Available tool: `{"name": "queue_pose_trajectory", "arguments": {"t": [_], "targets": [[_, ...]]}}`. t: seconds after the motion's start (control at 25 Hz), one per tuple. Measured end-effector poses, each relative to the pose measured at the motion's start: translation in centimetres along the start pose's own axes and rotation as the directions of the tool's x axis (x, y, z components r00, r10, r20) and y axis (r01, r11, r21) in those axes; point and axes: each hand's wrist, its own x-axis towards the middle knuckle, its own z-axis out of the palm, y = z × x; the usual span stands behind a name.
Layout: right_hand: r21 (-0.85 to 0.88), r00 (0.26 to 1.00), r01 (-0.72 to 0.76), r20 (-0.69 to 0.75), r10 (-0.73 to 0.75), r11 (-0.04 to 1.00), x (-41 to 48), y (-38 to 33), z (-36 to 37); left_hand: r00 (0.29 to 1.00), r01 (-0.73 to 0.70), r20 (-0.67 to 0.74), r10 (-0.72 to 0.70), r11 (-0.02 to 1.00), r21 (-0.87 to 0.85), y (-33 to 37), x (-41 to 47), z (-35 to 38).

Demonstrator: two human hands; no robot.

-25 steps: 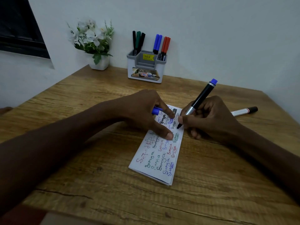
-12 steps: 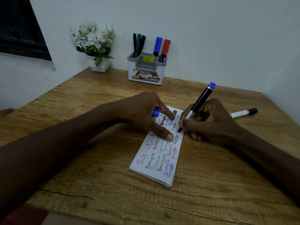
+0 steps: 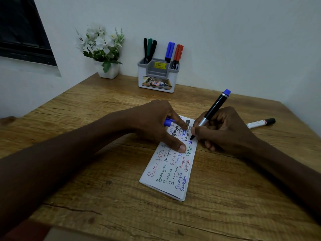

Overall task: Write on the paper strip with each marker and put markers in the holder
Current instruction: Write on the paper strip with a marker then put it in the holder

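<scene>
A folded white paper strip [image 3: 171, 173], covered in coloured handwriting, lies in the middle of the wooden table [image 3: 104, 197]. My right hand [image 3: 225, 131] grips a black marker with a blue end [image 3: 214, 108], its tip touching the strip's right edge beside fresh blue ink. My left hand [image 3: 156, 124] presses thumb and forefinger on the strip and holds the blue cap [image 3: 168, 122] under its curled fingers. The grey and white holder [image 3: 157, 77] at the back wall contains several black, green, blue and red markers.
A white marker with a black cap [image 3: 260, 122] lies on the table to the right of my right hand. A small white pot of white flowers [image 3: 102, 53] stands left of the holder. A dark window [image 3: 22, 30] is on the left wall.
The marker tip has moved a little down the strip's right edge, leaving a new blue mark. My left hand stays where it was, pinning the paper.
</scene>
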Motion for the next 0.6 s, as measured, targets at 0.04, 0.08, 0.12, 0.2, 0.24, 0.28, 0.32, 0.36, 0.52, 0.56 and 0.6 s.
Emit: {"name": "queue_pose_trajectory", "arguments": {"t": [0.04,0.08,0.12,0.2,0.24,0.28,0.32,0.36,0.52,0.56,0.6], "targets": [[0.004,1.0,-0.007,-0.008,0.007,1.0,0.01,0.02,-0.01,1.0,-0.006,-0.001,0.006,1.0,0.004,-0.01,-0.02,0.01],[0.012,1.0,-0.013,-0.018,0.013,1.0,0.02,-0.02,0.01,1.0,-0.01,-0.002,0.01,1.0,0.002,-0.03,-0.06,-0.01],[0.018,1.0,-0.015,-0.024,0.015,1.0,0.03,-0.09,0.02,1.0,-0.01,-0.002,0.01,1.0,-0.006,-0.05,-0.1,-0.04],[0.016,1.0,-0.018,-0.02,0.019,1.0,0.0,-0.27,0.11,1.0,-0.011,-0.004,0.011,1.0,-0.012,-0.12,-0.11,-0.04],[0.014,1.0,-0.022,-0.018,0.023,1.0,0.01,-0.31,0.13,1.0,-0.013,-0.004,0.013,1.0,-0.006,-0.17,-0.06,-0.01],[0.015,0.999,-0.029,-0.023,0.03,0.999,0.03,-0.3,0.13,1.0,-0.016,-0.003,0.016,1.0,-0.001,-0.21,-0.03,0.01],[0.014,0.999,-0.039,-0.031,0.04,0.999,0.06,-0.29,0.1,1.0,-0.017,-0.004,0.017,1.0,0.001,-0.26,-0.01,0.01],[0.013,0.998,-0.047,-0.036,0.047,0.999,0.11,-0.26,0.08,1.0,-0.016,-0.007,0.016,1.0,0.0,-0.32,0.0,0.01],[0.018,0.997,-0.058,-0.047,0.059,0.998,0.18,-0.06,0.05,1.0,-0.013,-0.008,0.014,1.0,0.008,-0.48,0.11,0.07],[0.019,0.997,-0.06,-0.052,0.061,0.998,0.19,-0.05,0.07,1.0,-0.015,-0.008,0.015,1.0,0.007,-0.53,0.09,0.06],[0.016,0.997,-0.061,-0.055,0.062,0.998,0.24,-0.04,0.06,1.0,-0.014,-0.007,0.014,1.0,0.006,-0.58,0.09,0.05]]}}
